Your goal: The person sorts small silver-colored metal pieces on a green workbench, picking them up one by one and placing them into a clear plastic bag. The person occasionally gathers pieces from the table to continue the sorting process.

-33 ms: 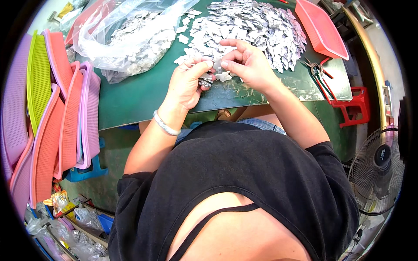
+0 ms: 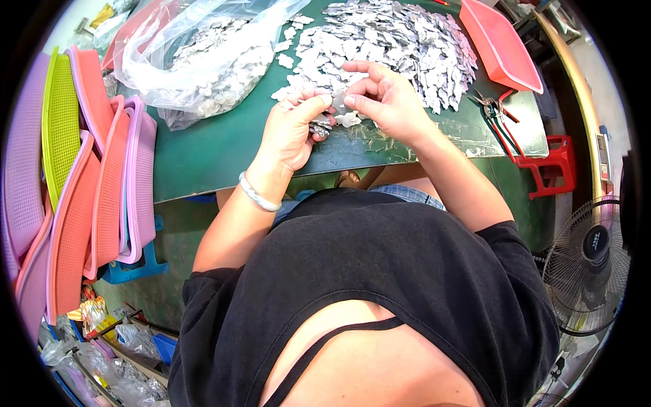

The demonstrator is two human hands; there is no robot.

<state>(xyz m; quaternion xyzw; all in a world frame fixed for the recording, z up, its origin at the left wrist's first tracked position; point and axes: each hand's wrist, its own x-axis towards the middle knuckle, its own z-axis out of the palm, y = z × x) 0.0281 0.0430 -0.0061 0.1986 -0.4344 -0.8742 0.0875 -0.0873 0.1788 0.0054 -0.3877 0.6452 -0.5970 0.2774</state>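
My left hand (image 2: 290,132), a pale bangle on its wrist, is closed round several small flat silver-grey metal pieces (image 2: 320,126) near the table's front edge. Just to its right, my right hand (image 2: 383,102) has its thumb and fingers drawn together in a pinch, the index finger stretched forward. A greyish piece shows by those fingertips, but whether they grip it is unclear. Beyond both hands spreads a large heap of similar wavy-edged metal pieces (image 2: 400,51). One loose piece (image 2: 348,120) lies on the green table (image 2: 224,152) between the hands.
Left on the table stands a clear plastic bag (image 2: 227,74) full of metal pieces. A pink tray (image 2: 502,51) and red-handled pliers (image 2: 498,119) lie at right. Stacked plastic baskets (image 2: 74,183) rise at far left; a red stool (image 2: 550,166) and a fan (image 2: 590,264) stand right.
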